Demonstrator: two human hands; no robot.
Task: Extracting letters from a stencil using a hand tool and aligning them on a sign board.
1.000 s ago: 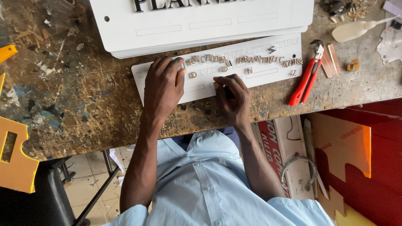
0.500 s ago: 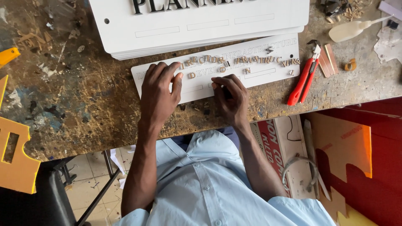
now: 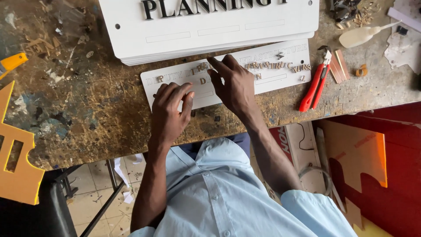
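Nearest, below the worn wooden workbench: a pale blue shirt, two bare forearms reaching up onto the bench edge.

On the bench, a narrow white sign plate, lying flat along the near edge and taken here as the landmark. Left hand resting palm down on the plate's left end, fingers loosely spread and flat, gripping nothing, apparently pinning the plate in place. Right hand over the plate's middle, fingers stretched forward, index tip pressing near the row of small wooden letters; whether a letter sits under that fingertip, impossible to tell. More loose letters scattered on the plate's right half.

Probable handling: plate thin, stiff, light, smooth enough to slide on the bench, best steadied by flat pressure or lifted by its long edges. Letters tiny, very light, likely brittle at their thin strokes; best pinched by the sides between fingertip and thumb, easily flicked away.

Just right of the plate, red-handled pliers and a few thin wood strips. Beyond the plate, touching its far edge, a stack of larger white sign boards bearing big black raised letters. Far right of that stack, a pale squeeze bottle lying on its side. Far left of the plate, an orange cut-out panel at the bench edge.
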